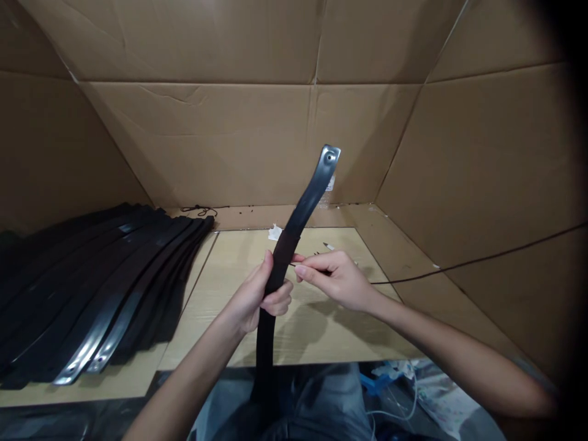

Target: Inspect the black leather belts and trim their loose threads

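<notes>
A long, curved black metal strip (307, 205) stands tilted in front of me, its shiny upper end pierced by a hole. Dark fabric-like covering (285, 248) wraps it lower down. My left hand (257, 295) is closed around the covered part, thumb on the near face. Beside it, my right hand (342, 280) pinches a thin dark cord (482, 258) between thumb and fingers. A short bit of that cord shows at the strip's right edge; whether it touches the covering I cannot tell. The strip's lower end runs down toward my lap.
Many similar black strips (124, 269) lie piled at the left. A wooden board (215, 318) covers the tabletop, with cardboard walls (202, 141) around it. Near the back are a white scrap (274, 232), a small pen-like object (328, 246) and a tangled dark cord (202, 211).
</notes>
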### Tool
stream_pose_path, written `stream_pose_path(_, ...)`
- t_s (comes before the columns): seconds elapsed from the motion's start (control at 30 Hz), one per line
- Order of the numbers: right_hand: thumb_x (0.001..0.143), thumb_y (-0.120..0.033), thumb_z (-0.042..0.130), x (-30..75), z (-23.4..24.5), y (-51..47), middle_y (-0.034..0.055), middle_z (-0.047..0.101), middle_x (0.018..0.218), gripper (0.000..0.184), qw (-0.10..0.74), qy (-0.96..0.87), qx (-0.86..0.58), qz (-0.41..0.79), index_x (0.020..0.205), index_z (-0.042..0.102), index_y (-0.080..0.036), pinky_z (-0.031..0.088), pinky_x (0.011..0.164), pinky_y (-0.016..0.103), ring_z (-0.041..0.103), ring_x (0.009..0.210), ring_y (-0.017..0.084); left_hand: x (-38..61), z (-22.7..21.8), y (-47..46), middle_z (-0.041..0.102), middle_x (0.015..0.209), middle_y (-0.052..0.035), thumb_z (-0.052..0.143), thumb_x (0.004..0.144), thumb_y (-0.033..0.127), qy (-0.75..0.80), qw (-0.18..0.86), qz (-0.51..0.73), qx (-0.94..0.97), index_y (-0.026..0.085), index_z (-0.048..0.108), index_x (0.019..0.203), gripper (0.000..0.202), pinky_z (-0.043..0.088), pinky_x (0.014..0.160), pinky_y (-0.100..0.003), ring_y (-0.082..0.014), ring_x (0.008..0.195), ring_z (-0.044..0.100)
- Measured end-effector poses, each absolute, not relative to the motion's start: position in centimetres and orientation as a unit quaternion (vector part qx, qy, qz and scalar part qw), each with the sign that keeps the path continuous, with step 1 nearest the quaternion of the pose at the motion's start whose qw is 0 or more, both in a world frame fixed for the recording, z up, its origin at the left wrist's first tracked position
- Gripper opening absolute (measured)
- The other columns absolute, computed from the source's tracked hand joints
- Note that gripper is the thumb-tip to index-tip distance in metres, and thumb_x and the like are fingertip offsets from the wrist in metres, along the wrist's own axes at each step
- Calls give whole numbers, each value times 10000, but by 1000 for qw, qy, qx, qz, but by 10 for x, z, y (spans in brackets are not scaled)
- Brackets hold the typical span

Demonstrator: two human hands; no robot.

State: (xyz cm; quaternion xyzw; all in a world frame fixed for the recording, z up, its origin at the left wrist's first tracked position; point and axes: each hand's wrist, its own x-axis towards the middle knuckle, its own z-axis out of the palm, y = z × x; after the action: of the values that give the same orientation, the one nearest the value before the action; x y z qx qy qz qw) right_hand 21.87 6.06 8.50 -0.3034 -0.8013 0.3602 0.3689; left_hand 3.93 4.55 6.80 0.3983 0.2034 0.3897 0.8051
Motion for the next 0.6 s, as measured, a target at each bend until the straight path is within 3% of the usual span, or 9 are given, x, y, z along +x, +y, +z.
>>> stream_pose_path(0.1,928,-429,453,215,77,65,-13,270,553,491,360,-803,-320,350,624,565,-59,239,521,147,239,529,11,43,66,44,221,379,106,469,859,602,229,789,416,389,199,544,1040,448,143,324,-143,-38,323,78)
stream_pose_path(0.2,949,-411,431,208,72,67,3,432,594,435,375,-814,-356,265,778,671,-92,309,550,152,366,551,30,44,66,47,271,373,97,486,874,554,253,748,466,399,188,544,989,388,160,309,-131,-36,305,110)
stream_pose_path(0.3,943,-253,425,199,62,59,63,590,919,284,460,-808,-368,19,1077,657,-157,425,805,234,539,875,116,40,69,57,320,379,84,478,882,545,281,698,530,390,183,540,961,376,185,312,-119,-35,301,166)
stream_pose_path(0.37,886,-195,486,191,49,47,85,564,1083,250,500,-793,-327,-119,1096,618,-164,394,966,338,500,1080,180,37,71,65,370,412,71,490,879,540,286,670,577,369,185,541,945,365,225,324,-114,-36,310,244)
stream_pose_path(0.4,859,-195,527,187,41,41,84,555,1091,230,523,-780,-319,-127,1074,600,-159,384,999,359,485,1109,188,35,72,69,436,463,58,515,869,531,285,656,601,357,183,545,934,355,251,332,-114,-33,325,293)
stream_pose_path(0.5,836,-354,588,174,15,24,108,531,1114,418,509,-746,-421,87,1179,503,-130,443,945,347,502,1086,194,32,72,77,647,860,1,610,819,491,277,626,657,316,168,569,889,333,373,393,-121,-11,414,443)
stream_pose_path(0.57,907,-424,474,166,2,19,57,549,925,361,435,-709,-430,350,1120,493,-132,493,755,229,563,856,114,31,69,79,613,1168,-10,634,810,459,266,622,675,294,171,590,879,299,460,478,-129,-7,499,523)
stream_pose_path(0.6,937,-485,393,163,-3,17,28,517,812,389,397,-676,-411,465,1053,482,-124,460,601,176,530,673,72,31,67,78,575,1256,-7,629,819,442,260,626,678,286,180,602,889,272,489,522,-132,-13,547,557)
